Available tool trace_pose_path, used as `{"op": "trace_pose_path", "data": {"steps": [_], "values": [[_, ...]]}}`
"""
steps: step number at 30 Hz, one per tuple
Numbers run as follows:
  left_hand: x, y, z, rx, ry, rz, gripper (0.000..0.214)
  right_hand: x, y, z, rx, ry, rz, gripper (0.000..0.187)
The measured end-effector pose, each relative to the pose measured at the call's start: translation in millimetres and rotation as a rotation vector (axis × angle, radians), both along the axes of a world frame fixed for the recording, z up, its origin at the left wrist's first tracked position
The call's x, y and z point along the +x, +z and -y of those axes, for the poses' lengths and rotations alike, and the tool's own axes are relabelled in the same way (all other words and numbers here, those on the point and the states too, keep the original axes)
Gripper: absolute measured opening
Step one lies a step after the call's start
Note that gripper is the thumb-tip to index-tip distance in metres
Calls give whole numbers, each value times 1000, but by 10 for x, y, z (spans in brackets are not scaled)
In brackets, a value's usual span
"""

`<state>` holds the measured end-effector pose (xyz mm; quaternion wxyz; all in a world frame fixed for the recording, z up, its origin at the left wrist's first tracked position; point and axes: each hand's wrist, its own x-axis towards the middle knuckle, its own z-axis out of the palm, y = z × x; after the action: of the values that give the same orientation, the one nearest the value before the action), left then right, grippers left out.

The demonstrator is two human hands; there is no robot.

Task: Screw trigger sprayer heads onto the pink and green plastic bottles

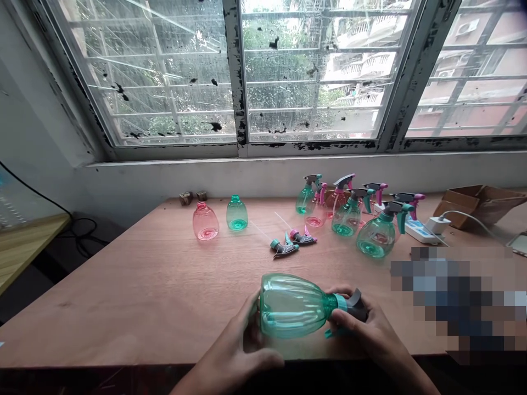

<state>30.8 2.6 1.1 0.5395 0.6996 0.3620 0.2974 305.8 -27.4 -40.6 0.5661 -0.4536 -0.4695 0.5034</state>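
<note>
My spray bottle (pixel 294 308) is see-through green, its collar (pixel 341 302) teal, its head (pixel 357 310) dark grey — the desk (pixel 135 302) grained pinkish brown.

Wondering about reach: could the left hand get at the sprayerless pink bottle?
Probably yes: only tabletop shows between the left hand and that pink bottle, though the hand is beside the held green bottle.

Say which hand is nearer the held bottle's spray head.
Right. The right hand grips the spray head; the left hand is farther off, by the bottle base.
</note>
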Motion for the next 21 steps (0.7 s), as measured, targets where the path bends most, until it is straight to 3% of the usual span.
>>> {"op": "trace_pose_path", "data": {"steps": [4, 10, 13, 21], "values": [[-70, -57, 99, -95, -8, 183, 95, -34, 14, 37, 58, -10, 58, 34], [-133, -106, 13, -52, 83, 201, 82, -113, 31, 35, 194, -81, 186, 26], [-166, -152, -31, -18, 123, 224, 76, -179, 52, -26, 132, -42, 99, 31], [-167, -219, 32, 1, 145, 381, 83, -290, 108, -166, 13, 45, -173, 47]]}}
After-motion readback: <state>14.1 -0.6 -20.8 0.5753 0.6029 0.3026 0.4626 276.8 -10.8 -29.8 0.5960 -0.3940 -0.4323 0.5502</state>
